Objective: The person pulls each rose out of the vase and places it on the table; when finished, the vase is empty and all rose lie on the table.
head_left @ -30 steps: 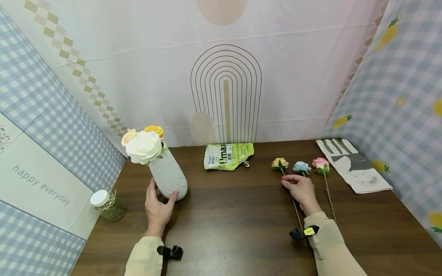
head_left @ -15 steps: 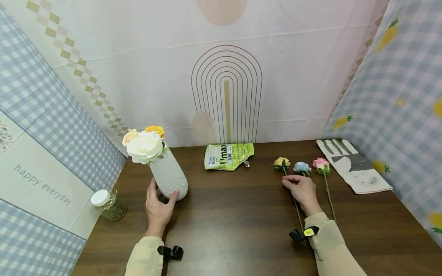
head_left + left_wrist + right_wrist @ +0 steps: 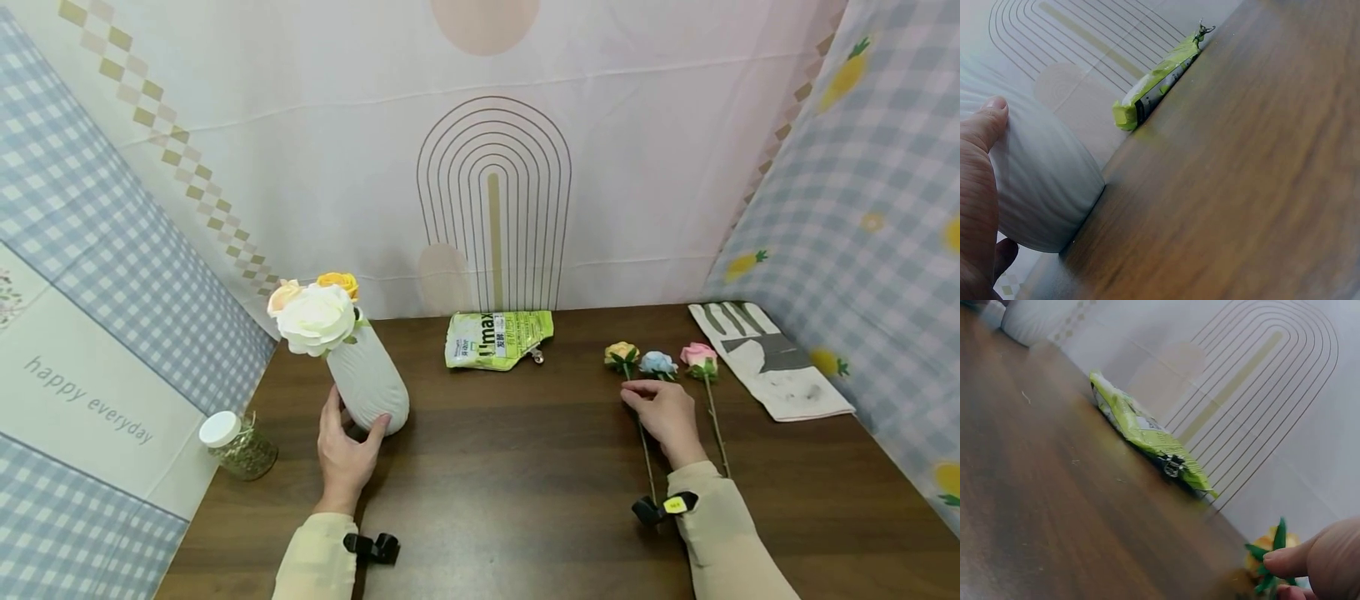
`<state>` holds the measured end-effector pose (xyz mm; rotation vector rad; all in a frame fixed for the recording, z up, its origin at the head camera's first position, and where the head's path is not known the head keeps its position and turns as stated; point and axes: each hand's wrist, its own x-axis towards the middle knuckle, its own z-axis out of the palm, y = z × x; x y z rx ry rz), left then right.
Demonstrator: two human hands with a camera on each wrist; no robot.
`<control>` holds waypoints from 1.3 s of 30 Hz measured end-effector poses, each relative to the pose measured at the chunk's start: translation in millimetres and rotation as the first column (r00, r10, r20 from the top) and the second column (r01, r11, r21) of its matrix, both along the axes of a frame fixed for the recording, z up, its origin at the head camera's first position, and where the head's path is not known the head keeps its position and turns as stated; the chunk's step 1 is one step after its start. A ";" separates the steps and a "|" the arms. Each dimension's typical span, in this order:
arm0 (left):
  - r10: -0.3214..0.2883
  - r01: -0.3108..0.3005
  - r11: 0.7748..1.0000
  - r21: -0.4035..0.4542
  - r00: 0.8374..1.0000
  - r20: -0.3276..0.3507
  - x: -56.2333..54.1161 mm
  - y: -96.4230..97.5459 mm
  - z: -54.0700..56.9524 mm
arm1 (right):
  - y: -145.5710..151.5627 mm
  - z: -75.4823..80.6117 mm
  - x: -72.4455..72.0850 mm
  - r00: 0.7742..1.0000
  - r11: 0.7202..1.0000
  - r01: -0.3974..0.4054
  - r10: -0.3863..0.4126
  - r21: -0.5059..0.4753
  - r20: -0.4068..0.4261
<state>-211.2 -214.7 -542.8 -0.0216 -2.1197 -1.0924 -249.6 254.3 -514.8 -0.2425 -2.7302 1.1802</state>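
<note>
My left hand (image 3: 347, 457) grips the lower part of a pale ribbed vase (image 3: 369, 379), thumb on its near side. In the left wrist view the base of the vase (image 3: 1047, 187) meets the tabletop. A white flower (image 3: 315, 321), a peach one and an orange one fill its mouth. Over on the right, my right hand (image 3: 666, 417) pinches the stem of a yellow rose (image 3: 622, 353) just below its bloom. A blue rose (image 3: 658, 364) lies beside it, its stem mostly hidden by the hand. Further right is a pink rose (image 3: 700, 357) with a long stem.
A green snack-like pouch (image 3: 498, 340) with a small metal clip lies at the table's back edge. At far left stands a white-lidded jar (image 3: 243, 450) of dried green bits. A folded printed cloth (image 3: 772, 362) lies at back right. Fabric walls border the table.
The yellow rose has shifted slightly right, toward the blue one, along with my right hand. My left hand and the vase stay where they were.
</note>
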 end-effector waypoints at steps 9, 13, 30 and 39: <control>-0.003 0.003 1.000 0.008 1.000 0.001 -0.7 -0.3 -2.0 | -19.1 44.4 -1.4 0.969 0.989 -0.127 0.139 0.071 -0.206; 0.001 -0.001 1.000 0.010 1.000 -0.007 -0.3 0.3 -1.1 | -49.3 87.1 -5.1 0.931 0.959 -0.282 0.281 0.033 -0.232; -0.008 0.008 1.000 0.022 1.000 0.021 -2.4 0.1 0.7 | -248.6 169.1 -8.0 0.639 0.671 -0.739 0.670 -0.061 -0.378; -0.019 0.018 0.999 0.032 0.999 0.027 -0.9 -0.5 1.5 | -301.9 169.0 -11.5 0.642 0.700 -0.714 0.647 -0.014 -0.411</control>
